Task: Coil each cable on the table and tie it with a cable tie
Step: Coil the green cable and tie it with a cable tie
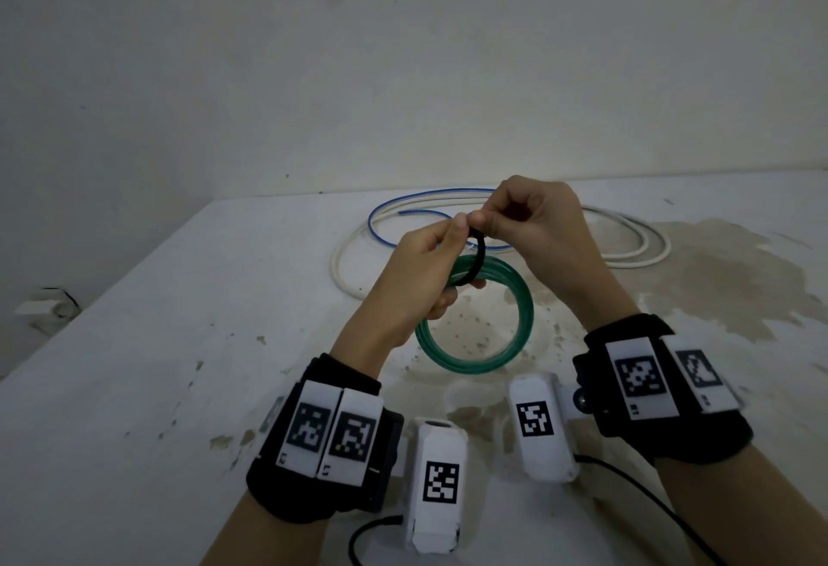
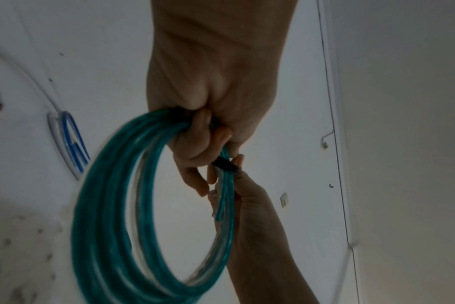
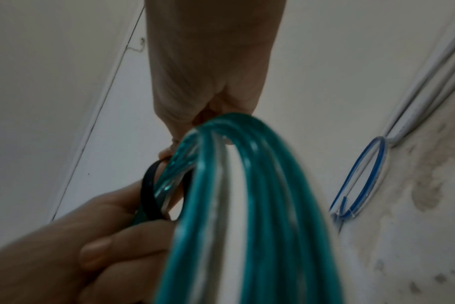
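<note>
A green cable (image 1: 515, 328) is wound into a round coil (image 2: 104, 205) and held above the table. My left hand (image 1: 430, 270) grips the coil's upper left side with curled fingers. A black cable tie (image 1: 478, 258) loops around the coil's strands there (image 3: 147, 191). My right hand (image 1: 524, 220) pinches the tie's upper end between thumb and forefinger, close against my left fingertips. Loose on the table behind my hands lie a white cable (image 1: 636, 243) and a blue cable (image 1: 390, 216).
The white table (image 1: 179, 341) has brown stains at the right and flaked spots near the middle. A bare wall rises behind it. A small white fitting (image 1: 45, 305) sits on the floor at the left. Black leads run from the wrist cameras at the near edge.
</note>
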